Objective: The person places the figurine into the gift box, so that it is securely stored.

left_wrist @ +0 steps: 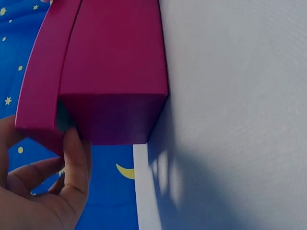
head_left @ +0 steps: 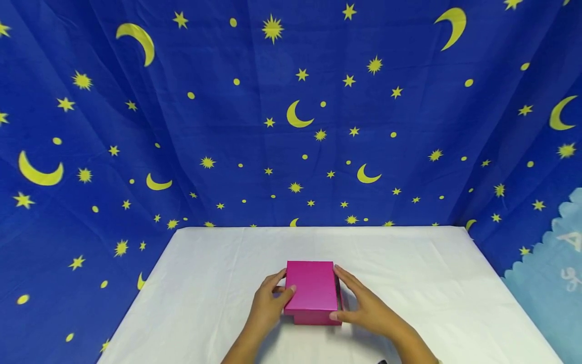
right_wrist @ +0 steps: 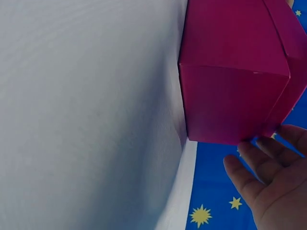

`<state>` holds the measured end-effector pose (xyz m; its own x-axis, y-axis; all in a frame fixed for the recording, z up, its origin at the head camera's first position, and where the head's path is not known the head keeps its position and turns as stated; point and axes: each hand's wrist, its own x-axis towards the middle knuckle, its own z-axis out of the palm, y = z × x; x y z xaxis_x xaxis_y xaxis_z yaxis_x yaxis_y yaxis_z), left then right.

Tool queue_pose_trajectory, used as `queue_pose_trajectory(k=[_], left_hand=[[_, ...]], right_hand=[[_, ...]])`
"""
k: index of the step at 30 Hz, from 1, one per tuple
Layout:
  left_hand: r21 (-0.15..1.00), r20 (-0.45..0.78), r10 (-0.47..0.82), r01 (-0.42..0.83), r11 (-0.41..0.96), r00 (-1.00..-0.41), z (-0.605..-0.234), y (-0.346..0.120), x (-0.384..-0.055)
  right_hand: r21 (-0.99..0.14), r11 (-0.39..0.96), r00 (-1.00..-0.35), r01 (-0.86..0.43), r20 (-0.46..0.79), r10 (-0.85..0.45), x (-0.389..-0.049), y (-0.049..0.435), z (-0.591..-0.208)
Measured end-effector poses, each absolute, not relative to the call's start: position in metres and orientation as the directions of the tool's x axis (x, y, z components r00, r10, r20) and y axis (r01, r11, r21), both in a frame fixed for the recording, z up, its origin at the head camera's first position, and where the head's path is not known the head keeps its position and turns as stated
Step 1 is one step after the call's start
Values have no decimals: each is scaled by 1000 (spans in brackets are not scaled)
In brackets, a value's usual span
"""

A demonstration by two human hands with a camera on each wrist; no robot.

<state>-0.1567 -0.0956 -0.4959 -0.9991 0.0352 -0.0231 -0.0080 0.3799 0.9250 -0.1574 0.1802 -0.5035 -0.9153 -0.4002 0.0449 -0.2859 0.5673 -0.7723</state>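
A pink box (head_left: 318,317) stands on the white table. Its pink lid (head_left: 311,285) sits shifted to the left, overhanging the base there and leaving a dark gap along the right side. My left hand (head_left: 267,303) pinches the lid's left edge; in the left wrist view its fingers (left_wrist: 76,167) curl at the overhanging rim. At the box's right side is my right hand (head_left: 368,308), thumb near the front corner and fingers reaching toward the back corner. In the right wrist view the fingers (right_wrist: 259,165) of that hand are extended beside the box's end, apart from one another.
White cloth (head_left: 218,273) covers the table. Blue curtains (head_left: 254,126) with yellow moons and stars hang behind it and at both sides. A light-blue scalloped piece (head_left: 552,283) with white marks is at the right. A small dark object (head_left: 382,361) shows at the bottom edge.
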Motion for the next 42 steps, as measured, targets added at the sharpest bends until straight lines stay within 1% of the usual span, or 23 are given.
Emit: queue_pose_trajectory(k=[3,8,12,16,23,28,35,42], left_hand=[[914,-15,61,11,406,-998,-496,-95,-156],[914,-17,74,14,404,-997,-495,-94,-154],[919,-28,102,14,394,-994,-496,-94,-154],[916,-39,118,11,402,-992,-496,-93,-155],[891,4,158,75,447,-988,-499,-94,-153],[889,18,181,99,448,-983,-501,-94,-154],[875,76,205,164,456,-976,-506,-95,-154],[873,59,217,156,462,-974,-506,-96,-155]], right_hand=[[-770,571,-920,-285,52,-389,-157,182,-501],[-778,548,-911,-307,72,-407,-157,185,-499],[-794,538,-909,-284,46,-413,-156,187,-496],[-800,526,-900,-289,39,-434,-158,189,-494],[-783,533,-885,-321,47,-463,-159,190,-501],[-776,542,-884,-321,39,-466,-159,190,-503],[-773,547,-883,-321,36,-468,-158,189,-505],[-770,562,-892,-302,20,-452,-158,188,-507]])
